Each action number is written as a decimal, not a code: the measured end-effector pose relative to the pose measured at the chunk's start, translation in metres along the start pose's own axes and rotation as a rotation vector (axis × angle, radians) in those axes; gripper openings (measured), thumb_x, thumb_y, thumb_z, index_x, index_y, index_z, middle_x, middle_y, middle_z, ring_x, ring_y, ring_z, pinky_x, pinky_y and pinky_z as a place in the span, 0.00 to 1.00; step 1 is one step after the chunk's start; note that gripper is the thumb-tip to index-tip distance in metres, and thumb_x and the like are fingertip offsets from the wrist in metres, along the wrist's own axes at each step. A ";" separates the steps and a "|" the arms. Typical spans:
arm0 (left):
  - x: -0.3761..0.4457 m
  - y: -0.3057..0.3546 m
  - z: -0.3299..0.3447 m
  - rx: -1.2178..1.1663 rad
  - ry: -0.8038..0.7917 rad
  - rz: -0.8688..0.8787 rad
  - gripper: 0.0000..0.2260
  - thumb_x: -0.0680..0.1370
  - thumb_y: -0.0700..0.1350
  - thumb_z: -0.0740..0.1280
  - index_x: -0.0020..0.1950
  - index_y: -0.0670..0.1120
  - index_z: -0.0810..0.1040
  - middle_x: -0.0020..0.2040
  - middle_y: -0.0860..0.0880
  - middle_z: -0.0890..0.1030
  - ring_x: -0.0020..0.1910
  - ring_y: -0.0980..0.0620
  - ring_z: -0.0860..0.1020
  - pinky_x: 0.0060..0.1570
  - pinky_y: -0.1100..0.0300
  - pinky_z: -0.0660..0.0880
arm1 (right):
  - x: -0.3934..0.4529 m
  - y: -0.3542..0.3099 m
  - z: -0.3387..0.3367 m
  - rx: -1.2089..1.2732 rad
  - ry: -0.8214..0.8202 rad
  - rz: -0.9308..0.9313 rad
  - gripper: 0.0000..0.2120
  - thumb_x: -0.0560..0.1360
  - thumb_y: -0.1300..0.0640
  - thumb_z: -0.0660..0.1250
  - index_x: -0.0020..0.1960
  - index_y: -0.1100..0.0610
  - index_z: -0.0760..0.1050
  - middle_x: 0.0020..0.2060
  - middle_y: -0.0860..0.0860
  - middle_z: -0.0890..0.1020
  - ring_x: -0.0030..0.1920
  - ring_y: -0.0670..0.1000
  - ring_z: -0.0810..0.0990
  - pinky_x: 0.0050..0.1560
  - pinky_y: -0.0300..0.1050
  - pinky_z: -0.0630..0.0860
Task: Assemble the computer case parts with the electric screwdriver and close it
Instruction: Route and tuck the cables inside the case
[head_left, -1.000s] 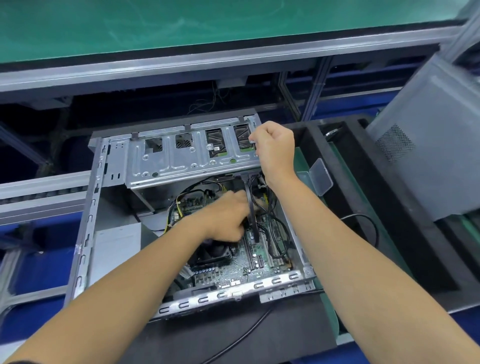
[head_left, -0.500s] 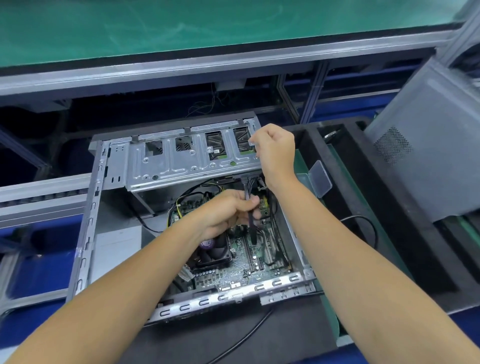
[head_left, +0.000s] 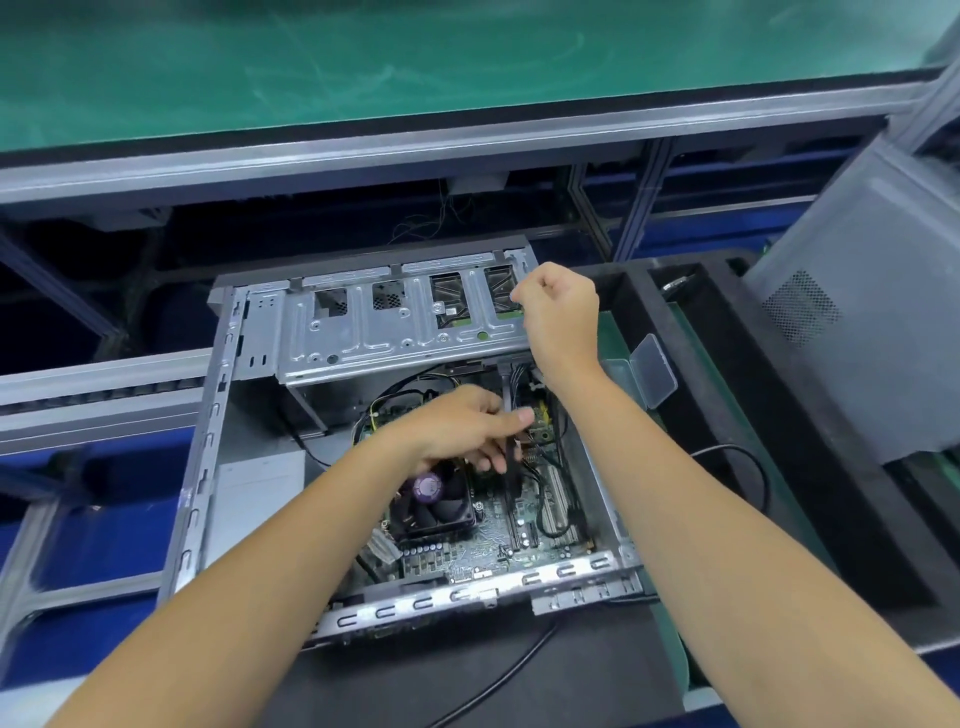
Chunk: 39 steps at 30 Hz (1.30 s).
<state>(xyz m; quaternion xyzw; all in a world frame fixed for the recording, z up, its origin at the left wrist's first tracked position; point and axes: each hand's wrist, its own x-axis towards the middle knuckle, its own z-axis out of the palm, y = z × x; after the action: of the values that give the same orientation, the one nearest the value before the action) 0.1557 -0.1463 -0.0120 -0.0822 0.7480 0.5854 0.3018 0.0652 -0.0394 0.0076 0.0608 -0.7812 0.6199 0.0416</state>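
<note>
The open computer case (head_left: 200, 467) lies on its side with the motherboard (head_left: 493, 551) and CPU fan (head_left: 441, 506) exposed. The metal drive cage (head_left: 374, 332) stands tilted up at the far side. My right hand (head_left: 563, 317) has its fingers curled on the cage's top right corner. Reaching inside the case just below the cage, my left hand (head_left: 457, 431) pinches a flat black cable (head_left: 513, 467) that runs down from the cage to the board. No electric screwdriver is in view.
A grey side panel (head_left: 857, 338) leans at the right. A small clear plastic box (head_left: 649, 371) sits by the case's right wall, next to a black foam tray (head_left: 779, 467). A loose black cord (head_left: 519, 670) lies in front. A green shelf (head_left: 415, 78) overhangs behind.
My left hand has risen from beside the CPU fan toward the cage and taken the black cable between its fingers. My right hand has stayed on the cage corner.
</note>
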 end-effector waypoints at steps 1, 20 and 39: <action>-0.003 0.002 -0.005 0.015 0.063 0.015 0.10 0.78 0.50 0.66 0.42 0.44 0.74 0.37 0.47 0.83 0.34 0.52 0.80 0.36 0.61 0.77 | -0.003 0.001 0.002 -0.067 -0.020 -0.051 0.08 0.73 0.66 0.62 0.38 0.68 0.75 0.28 0.57 0.73 0.32 0.48 0.67 0.32 0.43 0.65; -0.134 -0.071 -0.143 -0.226 1.352 0.164 0.09 0.74 0.44 0.62 0.39 0.40 0.75 0.34 0.46 0.73 0.33 0.49 0.68 0.32 0.58 0.66 | -0.128 -0.079 0.119 -0.494 -0.649 -0.540 0.04 0.75 0.60 0.62 0.44 0.57 0.76 0.39 0.50 0.77 0.41 0.54 0.75 0.39 0.47 0.70; -0.120 -0.194 -0.110 0.334 0.840 -0.430 0.11 0.80 0.38 0.54 0.58 0.36 0.72 0.55 0.37 0.77 0.53 0.38 0.77 0.45 0.51 0.73 | -0.177 -0.088 0.185 -0.616 -0.817 -0.557 0.05 0.75 0.62 0.61 0.41 0.54 0.72 0.41 0.50 0.73 0.44 0.55 0.75 0.40 0.46 0.68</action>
<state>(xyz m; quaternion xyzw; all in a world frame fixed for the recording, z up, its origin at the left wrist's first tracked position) 0.3056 -0.3346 -0.0916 -0.4137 0.8546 0.2983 0.0973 0.2550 -0.2317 0.0258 0.4833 -0.8328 0.2558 -0.0859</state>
